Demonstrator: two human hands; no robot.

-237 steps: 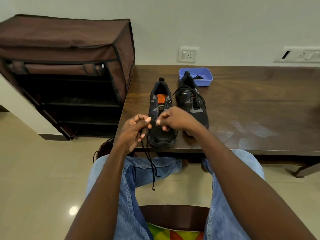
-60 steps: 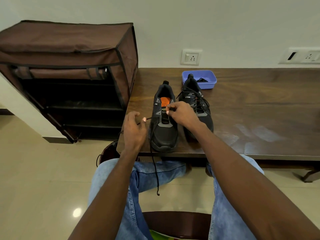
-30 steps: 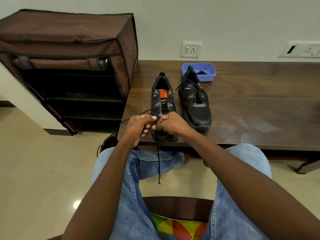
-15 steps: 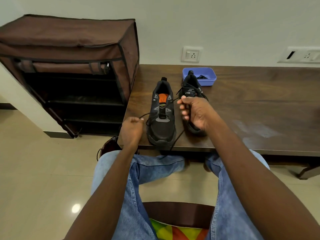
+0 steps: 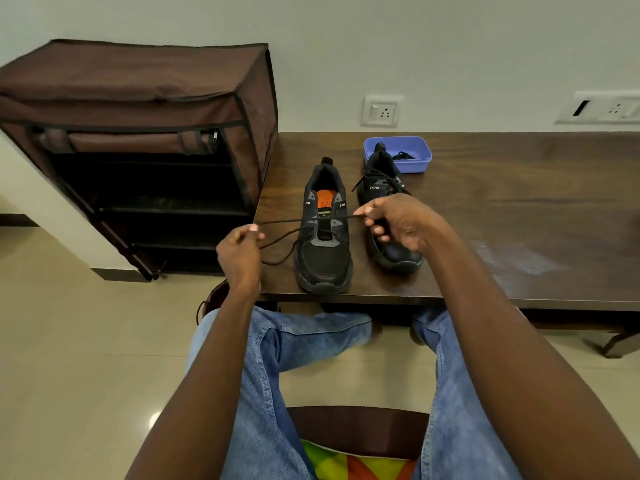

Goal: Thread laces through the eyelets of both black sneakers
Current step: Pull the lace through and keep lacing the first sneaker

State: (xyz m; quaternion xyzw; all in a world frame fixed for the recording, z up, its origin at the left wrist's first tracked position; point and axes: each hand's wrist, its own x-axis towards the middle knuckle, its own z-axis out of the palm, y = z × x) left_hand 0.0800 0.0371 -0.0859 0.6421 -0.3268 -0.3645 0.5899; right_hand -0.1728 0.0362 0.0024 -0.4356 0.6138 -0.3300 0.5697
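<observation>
A brown shoe rack (image 5: 138,140) stands at the left, right beside the desk (image 5: 519,220). The left hand (image 5: 239,252) pinches one end of a black lace (image 5: 287,221), its grip tight on it. The lace runs across the left sneaker (image 5: 323,251), which sits near the front edge of the desk with its toe toward the person. The right hand (image 5: 398,220) pinches the other end of the lace. Behind that hand sits the right sneaker (image 5: 384,181), already laced. A blue tub (image 5: 398,155) rests just behind it.
</observation>
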